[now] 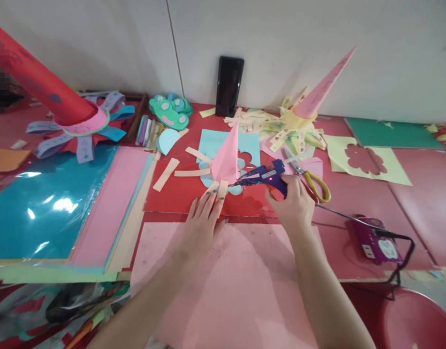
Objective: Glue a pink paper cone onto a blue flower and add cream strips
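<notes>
My right hand (295, 206) grips a blue hot glue gun (261, 174) with a red light lit on its side. The gun's nozzle points left, at the base of a pink paper cone (225, 162). Under the upright cone lies a light blue flower-shaped paper (206, 180), partly hidden. Cream paper strips (192, 172) stick out from the cone's foot. My left hand (203, 218) lies palm down, fingers stretched out and touching the short strips (223, 188) at the cone's front. One more strip (166, 174) lies loose to the left.
Yellow-handled scissors (319, 186) lie right of the glue gun. A cord runs to a purple power box (377, 237). A phone (229, 86) leans on the wall. Behind stands another pink cone (326, 89); a red paper tube (52, 82) rises at left beside coloured sheets (110, 194).
</notes>
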The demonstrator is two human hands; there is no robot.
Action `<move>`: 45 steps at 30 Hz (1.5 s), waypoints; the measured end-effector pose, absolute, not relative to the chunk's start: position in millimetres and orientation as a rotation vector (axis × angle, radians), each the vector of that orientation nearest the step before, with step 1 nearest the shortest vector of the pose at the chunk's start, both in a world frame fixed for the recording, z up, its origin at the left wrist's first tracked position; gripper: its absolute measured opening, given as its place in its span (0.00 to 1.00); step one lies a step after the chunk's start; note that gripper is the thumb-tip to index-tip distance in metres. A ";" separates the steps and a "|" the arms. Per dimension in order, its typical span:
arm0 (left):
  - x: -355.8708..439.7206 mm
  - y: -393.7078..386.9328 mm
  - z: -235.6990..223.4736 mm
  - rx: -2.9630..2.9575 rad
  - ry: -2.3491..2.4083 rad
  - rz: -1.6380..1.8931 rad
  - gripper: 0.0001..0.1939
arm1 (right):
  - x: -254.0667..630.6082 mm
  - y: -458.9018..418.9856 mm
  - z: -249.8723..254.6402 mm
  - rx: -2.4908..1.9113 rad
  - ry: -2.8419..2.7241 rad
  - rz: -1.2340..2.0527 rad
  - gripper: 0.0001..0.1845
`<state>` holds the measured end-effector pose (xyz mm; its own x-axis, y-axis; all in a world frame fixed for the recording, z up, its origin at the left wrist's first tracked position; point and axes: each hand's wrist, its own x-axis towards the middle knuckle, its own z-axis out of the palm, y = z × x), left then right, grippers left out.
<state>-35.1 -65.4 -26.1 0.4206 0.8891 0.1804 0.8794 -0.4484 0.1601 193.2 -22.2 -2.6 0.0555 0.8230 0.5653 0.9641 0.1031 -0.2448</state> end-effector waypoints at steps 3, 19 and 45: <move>-34.7 -64.9 -25.8 2.614 1.631 0.375 0.22 | 190.3 -18.8 -7.8 -1.697 -1.869 -0.293 0.12; -35.0 -64.6 -28.8 2.594 1.623 0.456 0.23 | 170.2 -18.0 -24.1 -1.597 -1.672 -0.077 0.13; -36.3 -64.1 -28.1 2.620 1.603 0.477 0.20 | 181.9 -15.2 -24.1 -1.647 -1.785 -0.264 0.10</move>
